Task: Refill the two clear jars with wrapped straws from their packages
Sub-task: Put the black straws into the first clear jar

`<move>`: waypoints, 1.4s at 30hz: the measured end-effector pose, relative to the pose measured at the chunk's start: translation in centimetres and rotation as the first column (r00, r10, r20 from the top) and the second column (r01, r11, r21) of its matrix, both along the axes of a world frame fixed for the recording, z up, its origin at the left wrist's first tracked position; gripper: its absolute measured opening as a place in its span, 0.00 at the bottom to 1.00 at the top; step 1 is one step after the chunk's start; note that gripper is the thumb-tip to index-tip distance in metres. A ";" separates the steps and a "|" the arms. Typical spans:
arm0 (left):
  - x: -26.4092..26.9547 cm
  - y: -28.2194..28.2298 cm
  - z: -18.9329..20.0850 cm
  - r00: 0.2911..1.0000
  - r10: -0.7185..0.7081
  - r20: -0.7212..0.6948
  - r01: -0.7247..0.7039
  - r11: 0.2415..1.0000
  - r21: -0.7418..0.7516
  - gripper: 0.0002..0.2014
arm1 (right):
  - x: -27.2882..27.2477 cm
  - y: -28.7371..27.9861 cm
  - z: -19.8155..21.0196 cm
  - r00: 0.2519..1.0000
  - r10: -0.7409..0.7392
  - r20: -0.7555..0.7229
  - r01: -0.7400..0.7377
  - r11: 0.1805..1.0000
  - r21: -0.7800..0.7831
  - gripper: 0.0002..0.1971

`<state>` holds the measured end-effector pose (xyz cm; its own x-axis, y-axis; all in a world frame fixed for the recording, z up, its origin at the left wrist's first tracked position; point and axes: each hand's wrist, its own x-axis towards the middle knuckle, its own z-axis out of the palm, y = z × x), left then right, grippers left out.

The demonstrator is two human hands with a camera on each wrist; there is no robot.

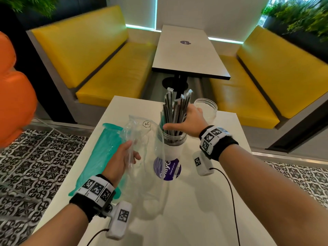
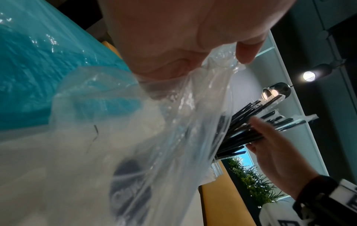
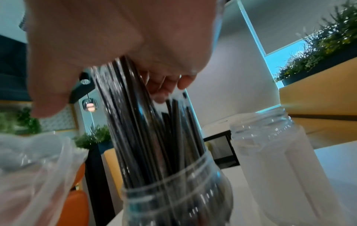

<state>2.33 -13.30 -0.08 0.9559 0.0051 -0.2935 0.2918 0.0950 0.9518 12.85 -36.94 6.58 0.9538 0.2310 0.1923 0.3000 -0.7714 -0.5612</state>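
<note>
A clear jar [image 1: 174,139] stands mid-table with a bundle of black wrapped straws [image 1: 174,110] upright in it. My right hand [image 1: 184,119] wraps around the bundle above the rim; in the right wrist view its fingers [image 3: 170,85] curl round the straws [image 3: 144,130]. The second clear jar [image 1: 206,107] stands empty just behind and to the right. My left hand [image 1: 124,157] pinches a limp, empty clear plastic package [image 1: 140,139] left of the filled jar. A teal package of straws [image 1: 99,153] lies flat along the table's left edge, partly under the clear package.
A round purple sticker [image 1: 167,168] is on the white table [image 1: 213,201] near the filled jar. Cables run from both wrist cameras over the near table. Yellow benches [image 1: 115,77] and another table [image 1: 188,50] stand beyond; an orange seat [image 1: 14,103] is at the left.
</note>
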 end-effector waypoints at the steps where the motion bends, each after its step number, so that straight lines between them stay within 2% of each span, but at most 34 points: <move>1: -0.1 0.1 0.1 1.000 -0.002 0.001 0.002 1.000 -0.007 0.20 | -0.1 -0.1 0.6 1.000 0.017 -0.008 -0.017 0.996 0.083 0.37; 4: -0.2 0.2 0.0 1.000 -0.016 0.004 0.016 1.000 -0.017 0.28 | -0.4 0.0 2.3 0.999 -0.006 0.051 -0.004 0.979 0.205 0.24; 6: -0.2 0.2 -0.1 1.000 -0.017 0.003 0.017 0.999 -0.027 0.29 | -0.5 0.4 2.7 0.994 -0.028 0.106 0.010 0.987 0.160 0.13; 8: -0.4 0.0 -0.1 1.000 -0.022 0.004 0.022 0.999 -0.023 0.27 | -0.6 0.7 1.7 0.992 -0.054 0.115 0.056 0.998 -0.018 0.17; 11: -0.6 0.0 -0.1 1.000 -0.026 0.002 0.026 1.000 -0.006 0.24 | -0.7 0.6 0.2 0.985 -0.168 0.043 0.173 0.944 -0.281 0.20; 13: -0.7 0.2 0.1 1.000 -0.022 0.003 0.022 1.000 -0.010 0.24 | -0.7 0.5 0.3 0.977 -0.211 -0.016 0.195 0.928 -0.317 0.22; 14: -0.7 0.4 0.1 1.000 -0.017 0.002 0.017 1.000 -0.012 0.25 | -0.7 0.5 0.6 0.980 -0.199 -0.033 0.185 0.952 -0.245 0.28; 16: -0.6 0.5 0.2 1.000 -0.004 0.009 0.004 1.000 -0.018 0.22 | -0.8 0.8 1.8 0.989 -0.142 -0.037 0.144 0.987 0.074 0.44; 17: -0.6 0.5 0.3 1.000 -0.001 0.010 0.001 1.000 -0.024 0.20 | -0.9 1.1 2.6 0.994 -0.110 -0.001 0.108 0.969 0.221 0.47; 18: -0.7 0.6 0.4 1.000 0.001 0.008 -0.001 1.000 -0.028 0.19 | -0.9 1.5 3.5 0.995 -0.075 0.062 0.055 0.959 0.279 0.46; 19: -0.7 0.6 0.4 1.000 0.002 0.007 -0.002 1.000 -0.026 0.18 | -0.8 2.0 4.2 0.990 -0.025 0.140 -0.009 0.971 0.238 0.43; 21: -0.7 0.5 0.3 1.000 0.001 0.007 0.000 1.000 -0.018 0.18 | -0.4 2.8 4.7 0.961 0.116 0.250 -0.116 0.993 -0.015 0.35; 23: -0.7 0.4 0.2 1.000 0.000 0.008 0.000 1.000 -0.020 0.19 | 0.0 3.1 3.5 0.967 0.170 0.188 -0.122 0.962 -0.243 0.28; 25: -0.8 0.4 0.2 1.000 0.001 0.001 -0.001 1.000 -0.025 0.19 | -0.1 3.0 1.0 0.988 0.137 0.071 -0.105 0.935 -0.338 0.26; 27: -0.9 0.6 0.3 1.000 0.003 -0.002 -0.003 1.000 -0.023 0.17 | -0.4 2.8 -0.5 0.991 0.130 0.019 -0.113 0.921 -0.373 0.25; 32: -0.9 0.9 0.2 1.000 0.003 -0.005 -0.003 1.000 -0.021 0.17 | 0.4 2.6 0.2 0.989 0.138 0.059 -0.117 0.954 -0.274 0.25; 34: -0.8 0.7 0.2 1.000 0.000 -0.005 0.000 1.000 -0.029 0.20 | 0.3 2.3 -0.4 0.989 0.150 -0.002 -0.144 0.947 -0.286 0.25; 36: -0.9 0.5 -0.1 1.000 -0.001 -0.003 0.001 1.000 -0.026 0.23 | -0.1 1.8 -1.6 0.985 0.163 -0.060 -0.174 0.924 -0.340 0.28; 38: -1.1 0.4 -0.1 1.000 0.001 0.019 0.000 1.000 -0.023 0.20 | -0.1 1.4 -2.1 0.985 0.157 -0.072 -0.173 0.901 -0.398 0.32; 42: -1.6 0.8 0.4 0.997 0.027 0.067 -0.028 1.000 0.013 0.24 | 0.2 2.0 -0.5 0.987 0.091 -0.134 -0.148 0.845 -0.514 0.38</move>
<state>0.78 -12.48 0.35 0.9728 0.0353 -0.2290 0.2252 0.0888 0.9702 13.09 -34.95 6.06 0.9197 0.3836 -0.0840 0.3729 -0.9201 -0.1194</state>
